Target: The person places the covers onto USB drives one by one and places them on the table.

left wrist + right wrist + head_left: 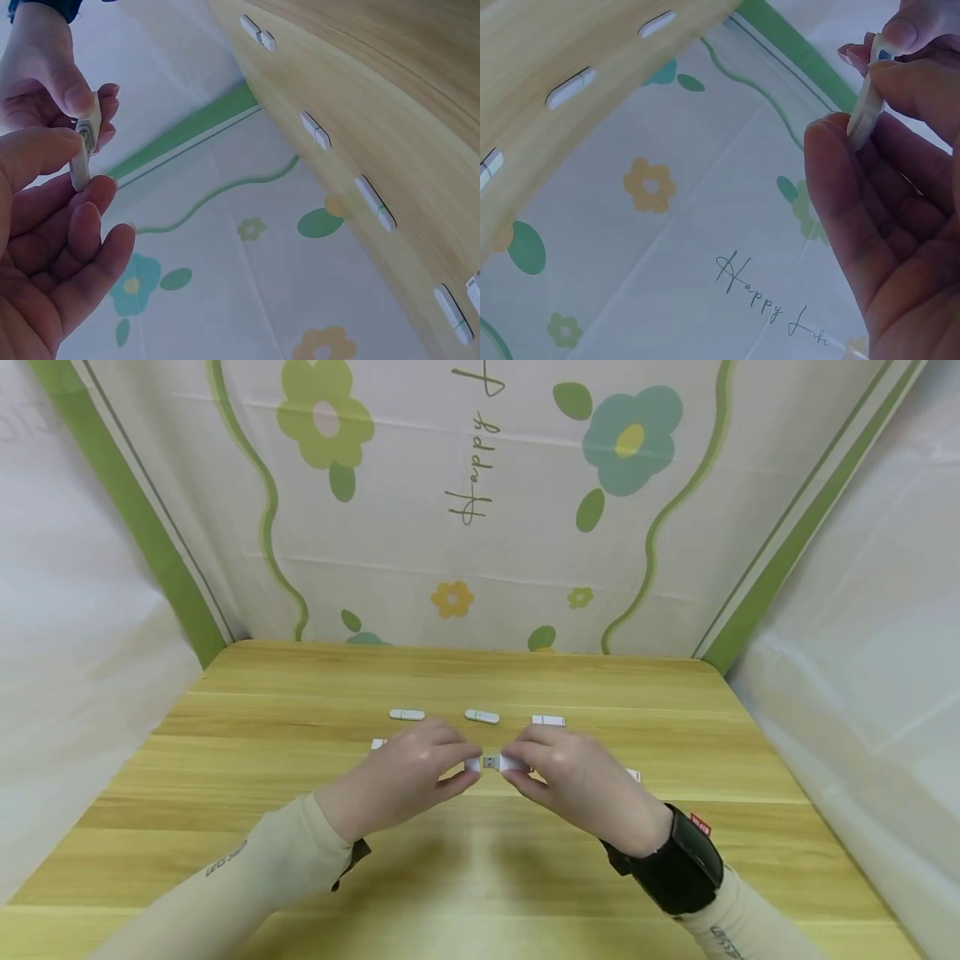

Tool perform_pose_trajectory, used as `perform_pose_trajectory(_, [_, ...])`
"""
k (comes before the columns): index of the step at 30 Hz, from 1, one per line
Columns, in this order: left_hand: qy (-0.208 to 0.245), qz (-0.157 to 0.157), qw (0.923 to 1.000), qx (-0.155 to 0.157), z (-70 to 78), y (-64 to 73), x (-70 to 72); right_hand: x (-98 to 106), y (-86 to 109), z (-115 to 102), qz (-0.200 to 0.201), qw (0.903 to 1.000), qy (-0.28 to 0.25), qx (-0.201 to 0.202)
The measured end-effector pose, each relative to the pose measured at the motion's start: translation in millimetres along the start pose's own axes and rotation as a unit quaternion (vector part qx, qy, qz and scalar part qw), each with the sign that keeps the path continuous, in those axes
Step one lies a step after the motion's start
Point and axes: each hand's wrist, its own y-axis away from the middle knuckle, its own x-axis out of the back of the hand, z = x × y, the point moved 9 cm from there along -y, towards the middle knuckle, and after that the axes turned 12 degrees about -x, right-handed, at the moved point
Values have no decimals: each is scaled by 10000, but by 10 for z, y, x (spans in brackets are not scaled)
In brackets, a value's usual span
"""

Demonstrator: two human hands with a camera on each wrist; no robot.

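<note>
Just above the table, my left hand (412, 768) pinches a small white cap (472, 764) between thumb and fingers. Facing it, my right hand (573, 772) grips a white USB stick (514, 763) whose bare metal plug (490, 762) points left toward the cap. A narrow gap separates cap and plug in the head view. The left wrist view shows the cap (79, 169) close to the stick (90, 124), the two overlapping there. In the right wrist view the stick's white body (865, 112) lies between the right thumb and fingers.
Beyond the hands, three white USB sticks lie in a row: left (407, 715), middle (482, 717) and right (548, 721). White pieces beside the left hand (378, 743) and right hand (634, 775) are partly hidden. A flowered cloth (510, 552) hangs behind the wooden table (300, 693).
</note>
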Motion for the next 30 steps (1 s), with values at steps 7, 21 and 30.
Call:
perform_pose_trajectory(7, [-62,-3,9999,-93,63,-20,37,-29,0,-41,-134,9999,14,-3])
perform_pose_trajectory(21, [-49,-54,9997,-214,117,-35,39,-3,-3,-132,25,9996,-269,125])
perform_pose_trajectory(30, [-446,-78,9990,-10,111,-9,100,26,-18,-173,196,9994,-170,229])
